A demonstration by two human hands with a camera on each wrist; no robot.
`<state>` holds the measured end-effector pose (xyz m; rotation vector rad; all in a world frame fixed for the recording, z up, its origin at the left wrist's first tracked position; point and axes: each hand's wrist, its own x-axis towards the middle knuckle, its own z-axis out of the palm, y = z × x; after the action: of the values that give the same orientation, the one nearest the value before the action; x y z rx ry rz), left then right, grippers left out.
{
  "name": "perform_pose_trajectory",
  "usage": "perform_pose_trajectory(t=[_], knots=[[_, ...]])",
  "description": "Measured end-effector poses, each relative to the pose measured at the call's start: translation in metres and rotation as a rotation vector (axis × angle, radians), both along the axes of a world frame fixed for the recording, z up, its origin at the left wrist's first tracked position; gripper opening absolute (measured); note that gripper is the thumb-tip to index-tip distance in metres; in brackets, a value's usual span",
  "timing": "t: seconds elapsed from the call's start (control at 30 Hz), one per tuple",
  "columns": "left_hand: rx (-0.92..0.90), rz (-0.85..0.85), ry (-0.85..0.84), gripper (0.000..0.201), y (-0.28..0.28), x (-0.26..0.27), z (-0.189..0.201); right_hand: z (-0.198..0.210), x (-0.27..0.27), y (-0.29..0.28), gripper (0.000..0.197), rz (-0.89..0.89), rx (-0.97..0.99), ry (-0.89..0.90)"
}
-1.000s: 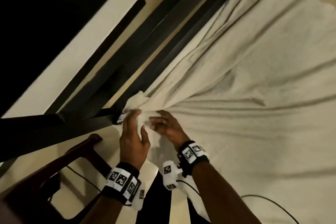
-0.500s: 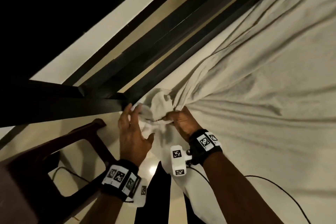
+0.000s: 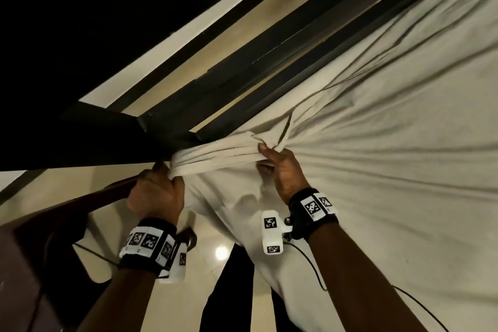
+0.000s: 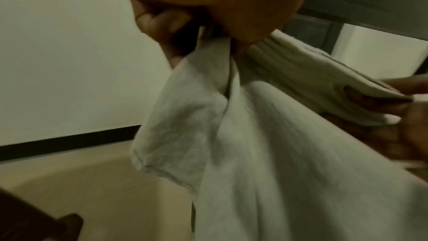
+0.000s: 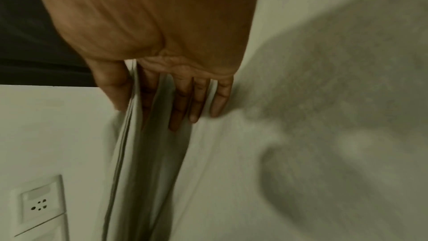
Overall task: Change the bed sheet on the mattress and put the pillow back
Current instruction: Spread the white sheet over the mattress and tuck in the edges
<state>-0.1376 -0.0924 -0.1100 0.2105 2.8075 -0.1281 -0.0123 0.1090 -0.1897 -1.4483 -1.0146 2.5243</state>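
Note:
A cream bed sheet lies wrinkled over the mattress on the right. Its gathered corner is drawn into a taut band between my hands, near the corner of the dark bed frame. My left hand is a fist gripping the band's end; the left wrist view shows its fingers curled round the sheet, whose loose corner hangs below. My right hand pinches the bunched folds at the mattress corner; the right wrist view shows the thumb clamping folds of the sheet against the fingers.
Dark bed frame rails run diagonally along the mattress's left side. A dark wooden chair stands at the lower left on the glossy tiled floor. A thin cable trails under my right wrist. A wall socket shows in the right wrist view.
My left hand, open beside the bunched corner before, now grips it in a fist. The corner has been pulled left into a stretched band while my right hand keeps hold.

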Motion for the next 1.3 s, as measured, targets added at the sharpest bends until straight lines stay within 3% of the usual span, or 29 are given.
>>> perform_pose_trajectory(t=[0.13,0.3,0.4,0.47,0.53,0.6,0.7,0.87,0.93,1.03,1.1,1.17,1.23,1.3], knots=[[0.094,0.06,-0.001,0.032,0.001,0.003,-0.002,0.012,0.003,-0.003,0.019,0.017,-0.05,0.099],[0.189,0.065,-0.027,0.044,-0.003,0.015,-0.002,0.001,0.004,-0.029,0.028,0.304,0.02,-0.004],[0.23,0.171,0.048,0.036,-0.006,0.013,0.001,-0.017,-0.009,-0.043,0.021,0.773,0.675,0.006],[0.317,0.193,0.099,0.038,-0.005,0.014,0.006,-0.022,-0.017,-0.047,0.031,1.047,1.075,-0.028],[0.366,0.189,0.113,0.039,-0.006,0.013,0.009,-0.023,-0.024,-0.046,0.036,1.107,1.315,-0.094],[0.424,0.172,0.091,0.043,-0.013,0.012,0.004,-0.028,-0.029,-0.044,0.029,1.098,1.416,-0.146],[0.485,0.241,0.092,0.055,-0.024,0.009,-0.003,-0.05,-0.031,-0.035,0.023,1.151,1.441,-0.172],[0.564,0.227,0.163,0.027,-0.018,0.013,0.004,-0.064,-0.038,-0.027,0.046,1.273,1.498,-0.158],[0.57,0.323,0.127,0.024,-0.024,0.009,-0.006,-0.065,-0.043,-0.022,0.06,1.285,1.503,-0.181],[0.75,0.6,0.062,0.035,-0.042,0.003,-0.027,-0.063,-0.056,-0.015,0.064,1.317,1.445,-0.232],[0.794,0.656,0.046,0.037,-0.053,0.0,-0.039,-0.061,-0.064,-0.008,0.064,1.387,1.409,-0.228],[0.677,0.537,0.035,0.038,-0.059,-0.003,-0.047,-0.061,-0.07,0.002,0.064,1.462,1.439,-0.217],[0.405,0.35,0.014,0.046,-0.067,-0.01,-0.061,-0.062,-0.082,0.009,0.065,1.516,1.49,-0.213],[0.138,0.305,-0.118,0.056,-0.076,-0.014,-0.08,-0.063,-0.101,0.009,0.07,1.568,1.451,-0.241]])
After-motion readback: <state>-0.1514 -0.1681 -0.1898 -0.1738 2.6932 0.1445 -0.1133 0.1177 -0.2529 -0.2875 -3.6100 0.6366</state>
